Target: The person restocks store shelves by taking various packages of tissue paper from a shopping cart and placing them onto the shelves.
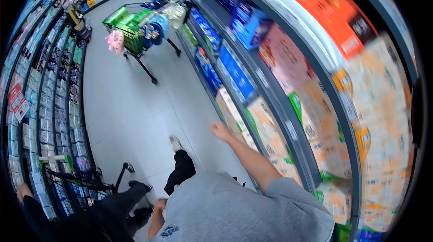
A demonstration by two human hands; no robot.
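My right hand (220,131) is swung out ahead over the aisle floor, fingers loosely curled with nothing visible in them. It is nearest the lower shelves, beside orange-and-white packs (266,127), and appears apart from them. Low at my left side hangs my left hand (160,204), also loosely curled, close to my grey T-shirt (239,210). No object shows in it. My foot in a light shoe (176,143) is stepping forward on the pale floor (135,106).
Ahead stands a shopping cart (135,27) with green packs and pink and blue items hung on it. At lower left, a person in black (103,212) is beside another cart (81,183); their hand (24,192) is near the left shelves (45,120). Grey shelf edges (288,124) run along my right.
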